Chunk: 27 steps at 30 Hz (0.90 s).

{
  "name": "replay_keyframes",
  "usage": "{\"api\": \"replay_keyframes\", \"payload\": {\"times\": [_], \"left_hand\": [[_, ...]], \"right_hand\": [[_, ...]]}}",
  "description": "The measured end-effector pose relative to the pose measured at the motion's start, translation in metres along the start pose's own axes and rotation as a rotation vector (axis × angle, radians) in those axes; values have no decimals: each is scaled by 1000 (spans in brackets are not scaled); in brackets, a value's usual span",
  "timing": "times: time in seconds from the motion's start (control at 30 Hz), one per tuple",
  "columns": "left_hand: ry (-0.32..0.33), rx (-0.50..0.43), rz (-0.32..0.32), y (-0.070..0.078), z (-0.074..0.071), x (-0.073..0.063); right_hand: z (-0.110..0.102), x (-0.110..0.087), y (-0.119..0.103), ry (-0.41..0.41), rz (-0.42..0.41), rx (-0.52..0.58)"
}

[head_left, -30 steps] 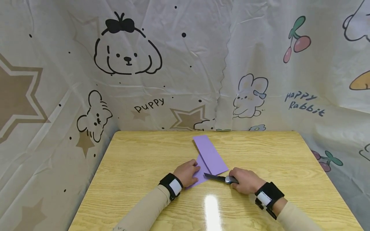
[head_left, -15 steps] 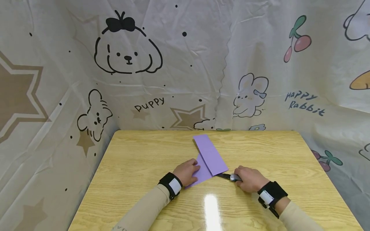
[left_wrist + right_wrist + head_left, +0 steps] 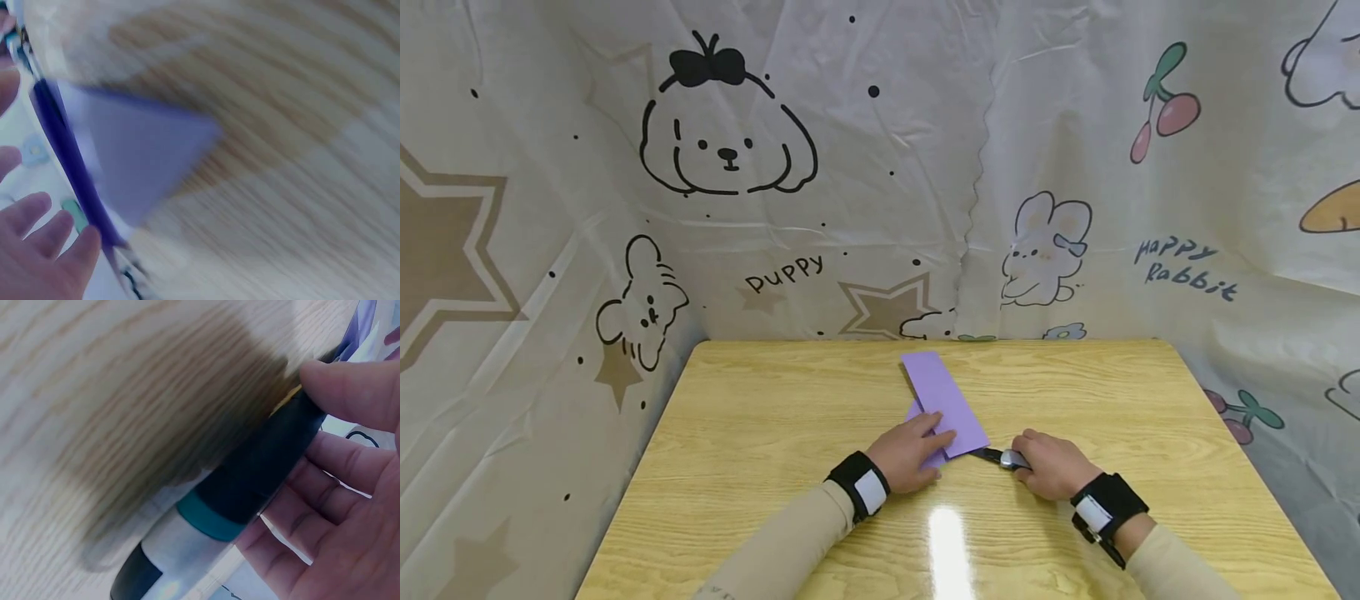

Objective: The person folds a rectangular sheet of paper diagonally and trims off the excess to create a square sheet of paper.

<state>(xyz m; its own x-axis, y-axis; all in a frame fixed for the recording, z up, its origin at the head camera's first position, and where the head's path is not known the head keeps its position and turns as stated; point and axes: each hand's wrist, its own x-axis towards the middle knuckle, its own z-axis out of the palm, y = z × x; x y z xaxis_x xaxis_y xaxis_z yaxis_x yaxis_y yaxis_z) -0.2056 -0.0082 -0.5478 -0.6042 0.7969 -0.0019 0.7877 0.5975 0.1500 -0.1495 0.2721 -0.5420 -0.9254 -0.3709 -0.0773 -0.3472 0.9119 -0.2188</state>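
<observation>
A folded sheet of purple paper point(image 3: 942, 390) lies slantwise near the middle of the wooden table. Fingers spread, my left hand point(image 3: 908, 454) rests on its lower left part and reaches onto the upper fold. My right hand point(image 3: 1051, 465) grips a utility knife point(image 3: 1013, 460), whose dark blade reaches under the fold's lower right corner; the tip is hidden. Close up in the right wrist view, the knife's black handle point(image 3: 256, 459) has a teal ring and a silver end. In the left wrist view a pale purple corner of the paper point(image 3: 140, 153) stands beside the extended fingers.
The table point(image 3: 760, 400) is pale wood grain, with a bright light reflection near the front. A white curtain point(image 3: 850, 208) printed with cartoon animals hangs behind it and along both sides. Black straps circle both wrists.
My right hand has drawn the knife to the right, and its blade has gone from above the lower sheet to under the fold. My left hand has shifted right onto the fold.
</observation>
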Motion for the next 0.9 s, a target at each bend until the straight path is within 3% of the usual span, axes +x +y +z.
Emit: {"api": "replay_keyframes", "payload": {"times": [0.17, 0.27, 0.9], "left_hand": [[-102, 6, -15, 6, 8, -2], [-128, 22, -33, 3, 12, -5], [-105, -28, -87, -7, 12, -11]], "right_hand": [[3, 2, -1, 12, -8, 1], [6, 3, 0, 15, -1, -2], [12, 5, -5, 50, 9, -8]]}}
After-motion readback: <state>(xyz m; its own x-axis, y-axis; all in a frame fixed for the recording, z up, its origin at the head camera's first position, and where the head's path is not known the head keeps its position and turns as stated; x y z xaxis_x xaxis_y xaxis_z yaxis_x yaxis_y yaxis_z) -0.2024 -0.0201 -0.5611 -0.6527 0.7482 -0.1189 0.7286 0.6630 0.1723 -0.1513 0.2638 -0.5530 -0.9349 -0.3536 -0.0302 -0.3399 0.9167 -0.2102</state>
